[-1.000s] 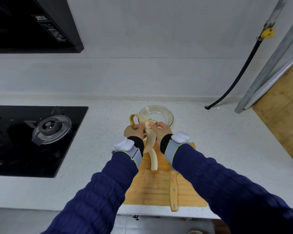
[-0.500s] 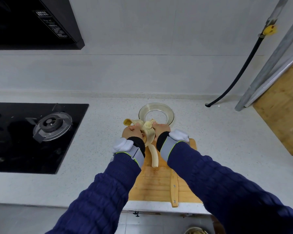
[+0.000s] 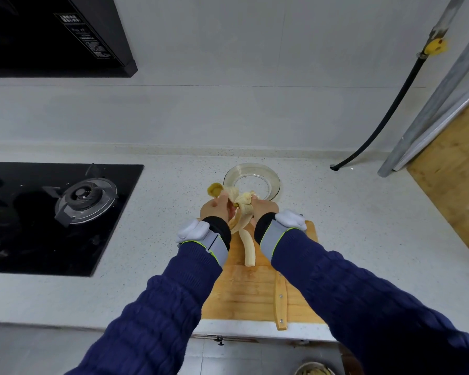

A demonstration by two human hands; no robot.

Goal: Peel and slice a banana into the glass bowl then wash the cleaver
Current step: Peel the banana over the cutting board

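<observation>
We see a black gas hob (image 3: 52,212) at the left of the frame, a range hood (image 3: 52,36) in the upper left, a black hose (image 3: 385,117) and a leaning wooden board (image 3: 452,185) at the right. At centre lies the cutting board (image 3: 244,293); the cleaver (image 3: 280,301) rests along its right side, and the right sleeve hides the blade. The glass bowl (image 3: 274,182) stands just above the hands. The left hand (image 3: 214,209) and right hand (image 3: 264,208) are close together, fingers curled round the peel of the banana (image 3: 248,244). Its long axis runs top to bottom in the frame — bare flesh pointing down over the board, peel strips spread at the upper end.
</observation>
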